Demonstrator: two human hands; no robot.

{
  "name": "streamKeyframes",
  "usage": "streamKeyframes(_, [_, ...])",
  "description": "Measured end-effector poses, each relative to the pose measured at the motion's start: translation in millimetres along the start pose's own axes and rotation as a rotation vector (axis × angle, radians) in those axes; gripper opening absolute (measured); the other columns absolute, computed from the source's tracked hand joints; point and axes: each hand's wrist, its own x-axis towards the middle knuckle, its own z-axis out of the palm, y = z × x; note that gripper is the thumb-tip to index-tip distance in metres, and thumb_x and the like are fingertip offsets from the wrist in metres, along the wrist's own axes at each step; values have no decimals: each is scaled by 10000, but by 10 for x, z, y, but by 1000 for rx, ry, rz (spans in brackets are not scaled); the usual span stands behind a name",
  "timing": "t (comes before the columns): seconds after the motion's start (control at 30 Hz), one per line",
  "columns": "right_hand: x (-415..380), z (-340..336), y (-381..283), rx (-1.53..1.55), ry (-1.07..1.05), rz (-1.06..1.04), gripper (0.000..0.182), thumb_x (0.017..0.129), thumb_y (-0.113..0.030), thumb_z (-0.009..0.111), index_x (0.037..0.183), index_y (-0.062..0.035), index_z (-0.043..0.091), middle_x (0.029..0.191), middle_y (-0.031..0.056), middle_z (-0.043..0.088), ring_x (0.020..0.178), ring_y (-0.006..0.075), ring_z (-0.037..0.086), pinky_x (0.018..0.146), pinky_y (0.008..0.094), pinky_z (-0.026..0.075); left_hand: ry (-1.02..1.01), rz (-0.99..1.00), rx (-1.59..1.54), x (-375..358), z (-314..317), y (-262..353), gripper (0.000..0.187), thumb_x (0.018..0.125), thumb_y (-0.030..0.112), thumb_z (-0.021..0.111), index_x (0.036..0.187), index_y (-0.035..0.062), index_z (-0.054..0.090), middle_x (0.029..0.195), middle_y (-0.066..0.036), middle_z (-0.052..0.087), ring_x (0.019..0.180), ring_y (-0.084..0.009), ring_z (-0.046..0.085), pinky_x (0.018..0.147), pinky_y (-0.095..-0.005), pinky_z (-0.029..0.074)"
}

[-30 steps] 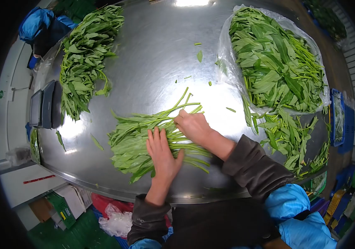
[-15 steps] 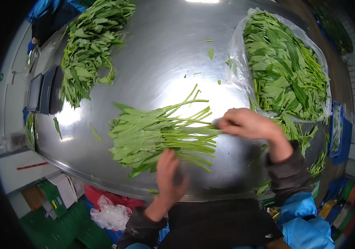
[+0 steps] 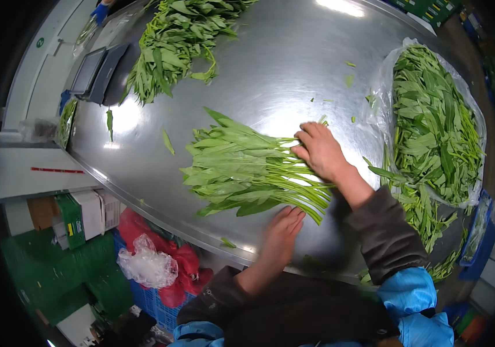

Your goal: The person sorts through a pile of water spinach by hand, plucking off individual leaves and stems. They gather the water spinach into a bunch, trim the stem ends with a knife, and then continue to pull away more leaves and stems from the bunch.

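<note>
Half-open, right hand [image 3: 319, 151] and left hand [image 3: 282, 231] flank, without gripping, a leafy green bundle [image 3: 233, 162]; uneven pushing could splay its thin stems [image 3: 299, 184].

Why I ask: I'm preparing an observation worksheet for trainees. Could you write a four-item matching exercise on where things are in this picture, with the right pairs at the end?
Things
1. Right hand
2. Red plastic
3. Left hand
4. Bagged greens

Places
A. At the near side of the loose bunch's stems
B. On the table, at the right of the picture
C. At the far side of the loose bunch's stems
D. Off the table, at the lower left of the picture

Right pairs: 1-C, 2-D, 3-A, 4-B
</note>
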Motion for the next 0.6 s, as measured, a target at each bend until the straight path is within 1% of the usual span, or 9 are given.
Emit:
streamKeyframes(0.03, [-84, -16, -93, -10, -40, -13, 289, 857, -268, 604, 989, -11, 605, 1081, 162, 568, 1005, 342, 524, 870, 411, 426, -4, 8, -16, 29, 29, -1, 457, 915, 110, 477, 1326, -47, 353, 1336, -222, 445, 1267, -342, 425, 1092, -421, 308])
streamKeyframes(0.07, [-178, -48, -195, 47, -206, 152, 282, 853, -297, 603, 830, -16, 606, 973, 132, 568, 964, 317, 514, 860, 405, 417, 7, 11, -32, 52, 47, -12, 455, 919, 111, 482, 1328, -44, 355, 1334, -214, 448, 1263, -334, 430, 1089, -417, 309])
streamKeyframes(0.17, [-481, -113, -409, 44, -128, 209, 284, 847, -257, 613, 999, -18, 594, 999, 125, 578, 970, 310, 538, 852, 412, 429, 21, 18, -37, 131, 34, -61, 452, 920, 100, 493, 1330, -40, 363, 1321, -197, 461, 1241, -313, 454, 1076, -407, 320])
streamKeyframes(0.2, [-517, -135, -449, 36, -131, 208, 284, 847, -257, 613, 999, -18, 594, 999, 125, 578, 970, 310, 538, 852, 412, 429, 28, 23, -7, 133, 17, -69, 451, 917, 88, 500, 1330, -38, 369, 1311, -189, 470, 1223, -300, 472, 1067, -400, 331])
streamKeyframes(0.27, [-531, -178, -569, -42, 209, 118, 275, 827, -168, 639, 1069, -49, 588, 1033, 119, 587, 980, 324, 561, 850, 378, 454, 27, 53, 69, 101, -22, -66, 438, 904, 71, 518, 1310, -40, 398, 1288, -183, 489, 1188, -286, 503, 1040, -385, 360])
streamKeyframes(0.37, [-574, -186, -830, 216, 30, 135, 321, 794, -129, 664, 1102, -82, 587, 1093, 98, 577, 956, 295, 590, 800, 350, 493, 49, 118, 235, 11, -142, -32, 405, 882, 46, 547, 1268, -39, 458, 1238, -168, 531, 1125, -258, 555, 983, -356, 415])
streamKeyframes(0.4, [-559, -178, -937, 138, 66, 27, 316, 780, -128, 667, 1087, -107, 595, 1076, 77, 573, 877, 279, 611, 712, 345, 511, 61, 145, 321, -16, -191, -27, 384, 874, 38, 557, 1245, -35, 489, 1211, -158, 554, 1096, -245, 576, 953, -341, 440])
streamKeyframes(0.5, [-567, -19, -1009, 88, -143, 33, 169, 774, -120, 667, 934, -88, 627, 970, 80, 578, 823, 267, 613, 669, 369, 500, 47, 234, 303, -18, -403, -24, 371, 863, 24, 565, 1228, -24, 517, 1173, -137, 586, 1077, -228, 588, 927, -320, 457])
streamKeyframes(0.6, [-501, 33, -876, 196, 2, 70, 106, 783, -112, 660, 875, -69, 629, 937, 100, 582, 775, 276, 609, 654, 365, 489, 0, 309, 395, -51, -448, 44, 385, 843, -32, 553, 1226, -11, 521, 1180, -118, 591, 1102, -209, 573, 943, -305, 441])
